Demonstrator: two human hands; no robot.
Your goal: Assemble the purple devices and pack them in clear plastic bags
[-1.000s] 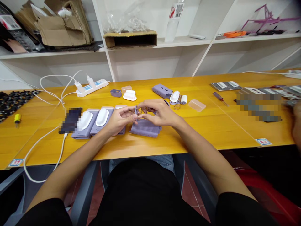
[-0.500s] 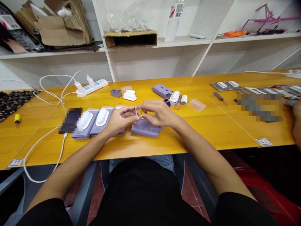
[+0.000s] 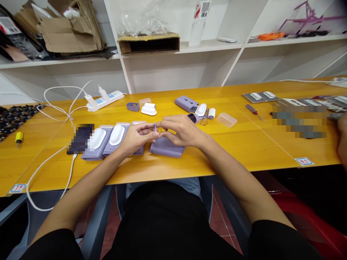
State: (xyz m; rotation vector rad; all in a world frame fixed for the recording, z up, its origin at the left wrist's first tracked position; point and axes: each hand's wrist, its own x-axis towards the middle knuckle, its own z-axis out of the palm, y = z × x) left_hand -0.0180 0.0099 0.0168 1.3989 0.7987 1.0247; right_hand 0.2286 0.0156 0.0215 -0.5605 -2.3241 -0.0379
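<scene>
My left hand pinches a small, thin purple plastic piece upright between thumb and fingers. Facing it, my right hand has thumb and forefinger closed around a thin wire coil spring, which is against or very near the purple piece; the fingers partly hide both. Just below the hands lies a purple ribbed casing. To the left, purple boxes with white oval tops, one of them a purple box, stand in a row, the nearest partly covered by my left hand.
Behind the hands lie a purple shell, a white oval part, loose springs, a white cylinder and a clear cover. A screwdriver is to the right. A power strip with cables sits back left.
The view has shifted very slightly. Both hands keep the same hold on the purple piece and the spring, with almost no visible movement.
</scene>
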